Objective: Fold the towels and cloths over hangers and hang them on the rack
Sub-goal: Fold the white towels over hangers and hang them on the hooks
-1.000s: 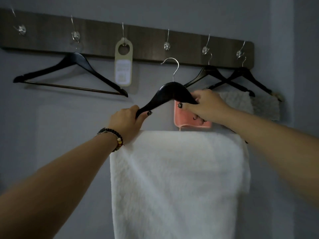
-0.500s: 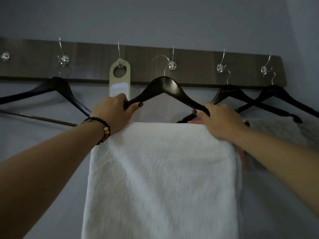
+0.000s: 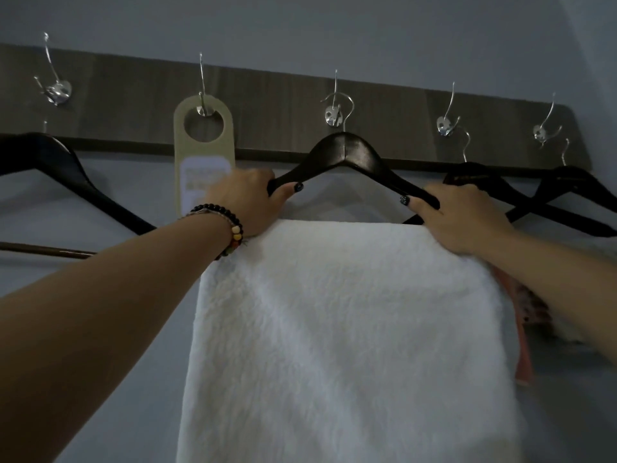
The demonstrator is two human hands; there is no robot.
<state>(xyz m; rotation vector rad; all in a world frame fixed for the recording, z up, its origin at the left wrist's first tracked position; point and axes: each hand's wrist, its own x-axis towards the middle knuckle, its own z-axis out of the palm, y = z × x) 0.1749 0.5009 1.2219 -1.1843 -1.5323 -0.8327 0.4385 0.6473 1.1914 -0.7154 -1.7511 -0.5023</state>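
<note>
Against the grey wall, the black hanger [image 3: 344, 155] bearing the white towel [image 3: 340, 329] is gripped at both shoulders, left hand [image 3: 248, 202] at 9 o'clock, right hand [image 3: 464, 218] at 3, fingers curled round, apparently to steady it on the rack [image 3: 273, 115] hook [image 3: 334, 115].

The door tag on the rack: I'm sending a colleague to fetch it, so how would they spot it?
Find the dark wooden rack on the wall, with its row of metal hooks. The beige door tag hangs between two black hangers; it is the only flat card there, with a round hole.
</note>
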